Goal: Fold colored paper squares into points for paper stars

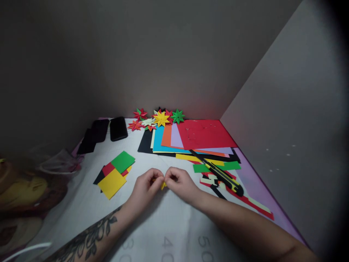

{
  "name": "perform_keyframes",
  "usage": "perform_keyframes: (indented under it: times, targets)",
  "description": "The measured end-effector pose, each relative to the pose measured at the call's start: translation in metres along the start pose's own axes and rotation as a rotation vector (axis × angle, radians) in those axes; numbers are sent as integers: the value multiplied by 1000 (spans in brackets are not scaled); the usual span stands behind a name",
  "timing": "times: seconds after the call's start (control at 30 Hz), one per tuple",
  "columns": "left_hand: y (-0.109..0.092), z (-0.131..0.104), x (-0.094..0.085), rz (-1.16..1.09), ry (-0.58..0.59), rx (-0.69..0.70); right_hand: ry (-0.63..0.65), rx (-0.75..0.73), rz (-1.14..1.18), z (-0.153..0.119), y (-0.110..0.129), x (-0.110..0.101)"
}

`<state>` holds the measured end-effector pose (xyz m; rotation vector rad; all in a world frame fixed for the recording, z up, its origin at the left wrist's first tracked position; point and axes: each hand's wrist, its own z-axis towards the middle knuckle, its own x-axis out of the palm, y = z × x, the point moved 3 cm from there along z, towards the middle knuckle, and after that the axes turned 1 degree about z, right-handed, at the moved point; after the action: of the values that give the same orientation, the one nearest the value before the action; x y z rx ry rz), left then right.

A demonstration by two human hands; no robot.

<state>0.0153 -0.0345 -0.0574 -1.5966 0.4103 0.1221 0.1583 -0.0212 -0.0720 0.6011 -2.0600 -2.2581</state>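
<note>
Both hands meet just above the middle of the table, pinching one small piece of yellow paper (163,185) between them. My left hand (149,182) has thumb and forefinger pressed together on its left side. My right hand (180,182) grips it from the right in the same way. Most of the piece is hidden by the fingers, so its folds cannot be made out. Left of my left hand lie loose paper squares: a green one (123,161), a yellow one (111,183), and some red and black ones partly covered.
Behind stand several folded paper stars (161,119) and a stack of coloured sheets topped by a red one (207,134). A yellow-black utility knife (226,178) lies on paper strips at right. A black phone (118,128) lies back left; a plastic bag (58,162) is at far left.
</note>
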Motion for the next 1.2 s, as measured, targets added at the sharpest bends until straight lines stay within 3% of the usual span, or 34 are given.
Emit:
perform_keyframes:
  times: [0.17,0.43,0.57,0.73,1.03,1.2]
  targets:
    - [11,6,0,-196,-29,-40,8,65,107,2,-4,1]
    - [9,4,2,-372,54,-28,-14,72,200,4,-10,2]
    - [6,5,-4,-267,34,-8,4,34,113,2,-7,1]
    - [6,5,-5,-35,92,-15,36,-52,-40,0,3,2]
    - [7,11,-19,-54,-63,-80,45,49,59,2,-4,0]
    - [7,13,-26,-74,-118,-97,-30,87,123,3,-7,-5]
